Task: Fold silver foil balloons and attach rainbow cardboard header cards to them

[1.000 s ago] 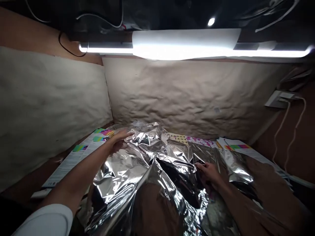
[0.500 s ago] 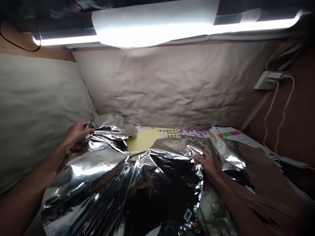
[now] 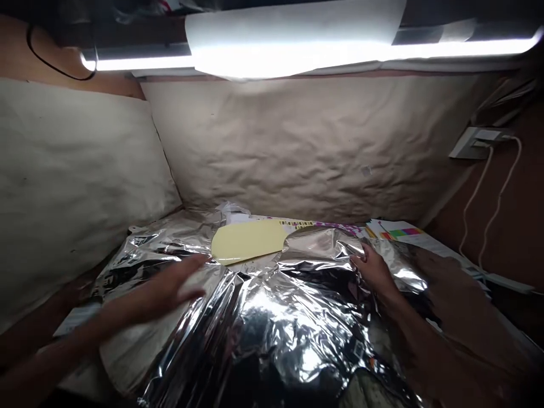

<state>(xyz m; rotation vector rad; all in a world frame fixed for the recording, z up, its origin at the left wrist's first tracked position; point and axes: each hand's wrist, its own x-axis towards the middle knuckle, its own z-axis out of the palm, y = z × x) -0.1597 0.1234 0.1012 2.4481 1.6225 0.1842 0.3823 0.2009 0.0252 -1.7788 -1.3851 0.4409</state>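
Observation:
A large sheet of shiny silver film [image 3: 280, 323] lies crumpled over the table in front of me, its surface full of bright reflections. My right hand [image 3: 373, 267] pinches the film's upper right edge between thumb and fingers. Over the left part of the film, my left hand [image 3: 176, 286] is slightly blurred, its fingers stretched out and the thumb apart, holding nothing. Whether it touches the film I cannot tell. Beyond the film, a pale yellow sheet [image 3: 250, 241] shows, partly covered by the film's edges.
Papers with coloured strips [image 3: 399, 232] lie at the back right. White cables hang from a wall outlet [image 3: 480, 143] on the right. A bright tube light [image 3: 297, 56] with a white paper shade spans the top. Brown paper [image 3: 272, 147] covers the back wall.
My left hand has let go of the film's far left edge and moved right and toward me. The film has settled flatter on the left. My right hand keeps its hold.

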